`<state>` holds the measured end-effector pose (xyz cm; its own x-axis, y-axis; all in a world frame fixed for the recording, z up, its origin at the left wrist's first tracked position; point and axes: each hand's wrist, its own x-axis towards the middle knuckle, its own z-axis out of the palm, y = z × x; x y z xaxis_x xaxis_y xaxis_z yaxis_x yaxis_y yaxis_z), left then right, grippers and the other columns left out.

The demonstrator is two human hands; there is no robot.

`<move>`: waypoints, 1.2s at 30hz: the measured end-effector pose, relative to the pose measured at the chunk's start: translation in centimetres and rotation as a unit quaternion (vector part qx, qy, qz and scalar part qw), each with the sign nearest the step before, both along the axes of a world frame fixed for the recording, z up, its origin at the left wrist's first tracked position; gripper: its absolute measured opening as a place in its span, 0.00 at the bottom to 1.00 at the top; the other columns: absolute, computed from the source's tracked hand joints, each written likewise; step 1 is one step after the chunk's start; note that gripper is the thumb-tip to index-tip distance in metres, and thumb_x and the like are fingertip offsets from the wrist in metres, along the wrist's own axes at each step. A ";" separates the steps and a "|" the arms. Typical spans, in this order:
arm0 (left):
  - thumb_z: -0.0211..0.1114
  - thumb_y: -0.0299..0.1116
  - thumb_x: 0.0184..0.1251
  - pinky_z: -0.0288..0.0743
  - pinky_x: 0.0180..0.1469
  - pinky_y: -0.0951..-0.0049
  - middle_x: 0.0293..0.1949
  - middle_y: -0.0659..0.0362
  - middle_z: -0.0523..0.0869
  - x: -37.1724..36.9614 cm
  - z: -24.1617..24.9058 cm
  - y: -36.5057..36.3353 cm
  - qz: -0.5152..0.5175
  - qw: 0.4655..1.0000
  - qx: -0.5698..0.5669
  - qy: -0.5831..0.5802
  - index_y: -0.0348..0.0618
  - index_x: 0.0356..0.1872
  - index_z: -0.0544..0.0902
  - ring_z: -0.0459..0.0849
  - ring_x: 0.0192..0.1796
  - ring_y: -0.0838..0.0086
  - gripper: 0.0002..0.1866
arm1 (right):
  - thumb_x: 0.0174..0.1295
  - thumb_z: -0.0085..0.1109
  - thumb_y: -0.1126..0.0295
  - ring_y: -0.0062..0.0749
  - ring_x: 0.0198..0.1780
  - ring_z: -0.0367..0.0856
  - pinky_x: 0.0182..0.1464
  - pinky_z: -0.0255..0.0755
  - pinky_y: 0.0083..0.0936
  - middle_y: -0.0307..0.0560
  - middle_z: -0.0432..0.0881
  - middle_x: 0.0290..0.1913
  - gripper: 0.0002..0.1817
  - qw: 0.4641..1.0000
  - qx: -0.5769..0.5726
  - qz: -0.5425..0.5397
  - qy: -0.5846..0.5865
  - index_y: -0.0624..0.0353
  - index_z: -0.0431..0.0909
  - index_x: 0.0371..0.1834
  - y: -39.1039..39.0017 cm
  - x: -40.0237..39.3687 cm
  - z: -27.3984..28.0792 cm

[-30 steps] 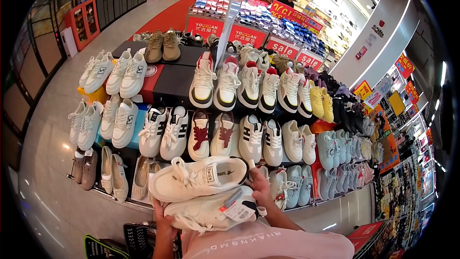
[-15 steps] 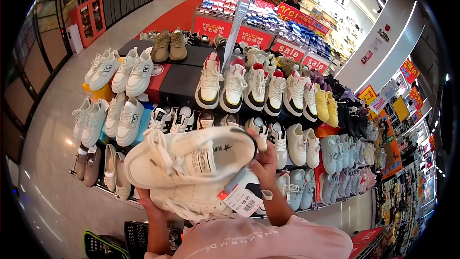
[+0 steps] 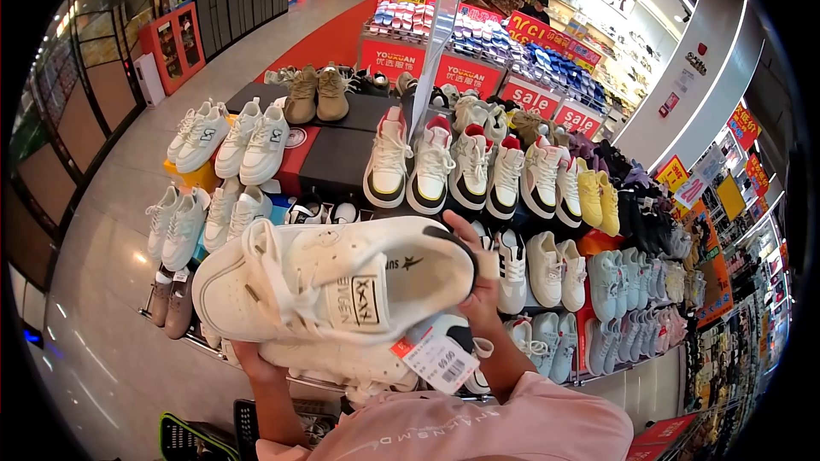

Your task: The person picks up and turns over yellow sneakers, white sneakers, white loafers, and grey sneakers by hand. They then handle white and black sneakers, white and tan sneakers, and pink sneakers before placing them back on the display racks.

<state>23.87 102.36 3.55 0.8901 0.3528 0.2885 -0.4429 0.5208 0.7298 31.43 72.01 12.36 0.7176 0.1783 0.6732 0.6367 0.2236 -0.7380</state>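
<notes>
A white sneaker (image 3: 248,269) with a black heel collar is held on its side, its opening and a star-marked insole turned to me. My right hand (image 3: 480,286) is closed around its heel. Beneath it lies a second white sneaker (image 3: 320,357), mostly covered by the first. My left hand (image 3: 259,363) grips this lower shoe at the toe end; its fingers are partly hidden. A red and white price tag (image 3: 437,360) reading 69.00 hangs by the heels of the pair.
Ahead stands a tiered shoe display with red-collared sneakers (image 3: 433,166), white sneakers (image 3: 265,147), brown shoes (image 3: 318,96) and yellow shoes (image 3: 598,202). A metal post (image 3: 436,43) rises from it. Black perforated stools or baskets (image 3: 196,437) sit low at the left.
The upper sneaker has come closer and moved slightly left, with its opening turned more toward me. The view has shifted, so the display appears further right and lower. Both hands keep their hold.
</notes>
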 end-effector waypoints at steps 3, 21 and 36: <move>0.52 0.56 0.73 0.69 0.67 0.56 0.70 0.53 0.67 0.4 -0.1 -0.2 0.004 0.999 -0.030 0.022 0.44 0.74 0.56 0.71 0.68 0.59 0.37 | 0.57 0.63 0.40 0.42 0.73 0.60 0.72 0.52 0.37 0.58 0.60 0.73 0.50 0.998 0.019 0.005 0.057 0.68 0.59 0.71 0.1 -0.1 0.2; 0.49 0.33 0.77 0.74 0.63 0.58 0.67 0.52 0.70 2.7 -1.4 -6.6 -0.002 0.999 -0.042 0.023 0.45 0.72 0.58 0.74 0.65 0.61 0.25 | 0.60 0.60 0.62 0.31 0.65 0.69 0.68 0.61 0.26 0.45 0.70 0.64 0.32 0.970 -0.031 0.062 0.232 0.57 0.65 0.68 -3.5 6.9 -5.2; 0.59 0.42 0.74 0.80 0.57 0.59 0.64 0.52 0.73 20.8 -0.6 -0.8 0.026 0.986 -0.138 0.096 0.46 0.70 0.62 0.78 0.61 0.60 0.29 | 0.63 0.60 0.58 0.29 0.56 0.76 0.55 0.72 0.25 0.45 0.75 0.60 0.31 0.917 -0.153 0.182 0.320 0.60 0.69 0.67 6.3 31.1 -2.4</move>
<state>44.67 101.54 2.96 0.8972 0.4416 0.0043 -0.3429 0.6905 0.6369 62.50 78.28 10.01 0.8036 0.5951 0.0121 -0.0254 0.0546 -0.9982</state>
